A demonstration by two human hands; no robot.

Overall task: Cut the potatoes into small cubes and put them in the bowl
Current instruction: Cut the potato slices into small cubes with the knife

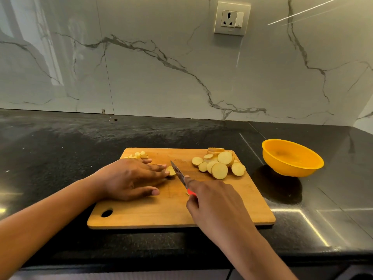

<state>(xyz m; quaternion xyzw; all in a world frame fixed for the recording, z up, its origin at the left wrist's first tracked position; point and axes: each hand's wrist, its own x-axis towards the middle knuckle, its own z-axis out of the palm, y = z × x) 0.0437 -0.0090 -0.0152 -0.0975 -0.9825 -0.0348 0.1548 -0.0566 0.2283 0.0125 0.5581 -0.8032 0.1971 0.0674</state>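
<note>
Right hand point(214, 201) grip is closed round the red handle of the knife point(178, 173), index finger laid along the back of the blade. The blade tip points away and to the left, edge down toward the cutting board point(161, 211). Left hand point(129, 178) lies flat with fingers mostly straight, fingertips pressing a potato piece point(171, 171) onto the board and thumb resting on the wood nearer the person. That piece sits just left of the blade, about midway along it; whether the edge is already in it is hard to tell from this angle. Pile of round potato slices point(219, 163) sits at the far right of the board, right of the blade and apart from both hands. Small potato cubes point(139, 155) are at the far left corner, just beyond the left hand's knuckles. Yellow bowl point(292, 158) stands on the black tabletop point(60, 148) right of the board, not touching it. Wall socket point(232, 18) is on the marble backsplash above.
</note>
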